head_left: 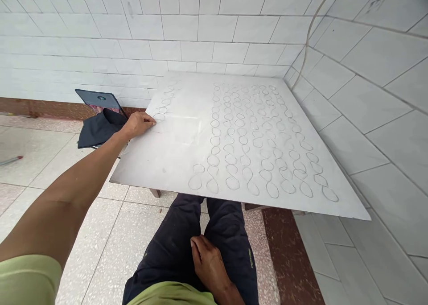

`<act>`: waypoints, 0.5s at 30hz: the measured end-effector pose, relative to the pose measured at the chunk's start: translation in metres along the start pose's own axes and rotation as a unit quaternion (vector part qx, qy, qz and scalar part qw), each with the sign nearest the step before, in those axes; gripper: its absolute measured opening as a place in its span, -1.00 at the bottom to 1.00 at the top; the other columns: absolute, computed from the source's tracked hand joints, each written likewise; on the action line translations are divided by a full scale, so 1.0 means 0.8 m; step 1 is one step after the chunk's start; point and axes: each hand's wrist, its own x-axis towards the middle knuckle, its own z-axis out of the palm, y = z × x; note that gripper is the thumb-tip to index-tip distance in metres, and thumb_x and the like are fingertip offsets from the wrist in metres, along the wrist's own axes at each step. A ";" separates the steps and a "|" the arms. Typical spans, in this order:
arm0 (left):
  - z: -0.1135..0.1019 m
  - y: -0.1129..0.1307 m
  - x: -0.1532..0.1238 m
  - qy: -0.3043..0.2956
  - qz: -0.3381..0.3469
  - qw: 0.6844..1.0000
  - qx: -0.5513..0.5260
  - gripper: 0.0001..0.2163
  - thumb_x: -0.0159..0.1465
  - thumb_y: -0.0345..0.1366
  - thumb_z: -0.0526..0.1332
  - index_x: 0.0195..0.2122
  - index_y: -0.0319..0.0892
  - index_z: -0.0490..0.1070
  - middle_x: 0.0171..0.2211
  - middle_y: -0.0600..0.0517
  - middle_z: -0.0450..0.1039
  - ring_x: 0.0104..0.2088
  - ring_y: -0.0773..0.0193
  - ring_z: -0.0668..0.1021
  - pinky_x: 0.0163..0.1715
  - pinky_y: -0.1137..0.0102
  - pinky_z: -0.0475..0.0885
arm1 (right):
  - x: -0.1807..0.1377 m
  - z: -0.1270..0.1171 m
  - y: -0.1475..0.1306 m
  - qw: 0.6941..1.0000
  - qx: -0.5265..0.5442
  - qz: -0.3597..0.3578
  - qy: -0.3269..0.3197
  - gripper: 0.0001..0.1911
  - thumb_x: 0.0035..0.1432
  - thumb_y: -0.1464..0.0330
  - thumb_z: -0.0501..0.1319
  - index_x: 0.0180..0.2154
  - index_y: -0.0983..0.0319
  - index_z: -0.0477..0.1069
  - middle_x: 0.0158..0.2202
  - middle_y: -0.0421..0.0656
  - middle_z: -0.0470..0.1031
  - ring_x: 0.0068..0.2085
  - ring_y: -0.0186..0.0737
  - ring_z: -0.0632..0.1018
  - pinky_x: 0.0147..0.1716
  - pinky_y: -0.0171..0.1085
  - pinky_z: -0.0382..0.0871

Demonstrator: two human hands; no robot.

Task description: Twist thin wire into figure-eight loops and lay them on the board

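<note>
A large white board (174, 158) lies in front of me, with rows of thin, dark figure-eight loops (245, 161) across its middle and right. They look like fine wire or thread, though I cannot tell which. My left hand (138, 124) reaches to the board's left edge. Its thumb and fingers are pinched together beside a short column of similar loops (161, 110); whatever is between the fingertips is too small to make out. My right hand (209, 260) rests on my lap with its fingers curled in, and anything inside them is hidden.
White tiled walls (197, 28) meet behind the board and to its right. A pale cable (308, 37) runs down that corner. Beyond the left edge stand a dark cloth (100, 129) and a grey-blue panel (100, 99). A pen-like stick (11, 160) lies on the floor.
</note>
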 end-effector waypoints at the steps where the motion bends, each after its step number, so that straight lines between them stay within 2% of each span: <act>1: -0.001 -0.001 0.002 -0.003 -0.002 1.000 0.003 -0.72 0.17 -0.10 0.32 -0.29 -0.18 0.71 -0.24 -0.12 0.68 -0.20 0.02 0.62 -0.11 0.23 0.50 | 0.000 0.000 0.000 1.000 0.001 0.001 0.002 -0.72 0.46 0.44 -0.02 -0.20 0.16 0.43 -0.30 -0.12 0.56 -0.28 -0.16 0.62 -0.25 -0.26 0.40; 11: -0.004 0.007 0.011 0.003 -0.055 0.998 0.006 -0.73 0.12 -0.11 0.36 -0.29 -0.19 0.71 -0.30 -0.09 0.66 -0.31 0.13 0.57 -0.25 0.32 0.43 | -0.001 0.004 0.005 1.000 0.002 0.007 -0.012 -0.73 0.43 0.46 0.00 -0.24 0.16 0.43 -0.32 -0.14 0.55 -0.29 -0.18 0.62 -0.26 -0.28 0.40; 15: -0.002 0.007 0.004 0.036 -0.066 0.997 -0.001 -0.75 0.11 -0.12 0.38 -0.28 -0.16 0.69 -0.29 -0.06 0.65 -0.33 0.17 0.54 -0.24 0.34 0.40 | -0.001 0.005 0.005 1.000 0.000 0.007 -0.018 -0.73 0.42 0.47 0.01 -0.25 0.16 0.43 -0.31 -0.14 0.55 -0.29 -0.17 0.62 -0.25 -0.27 0.39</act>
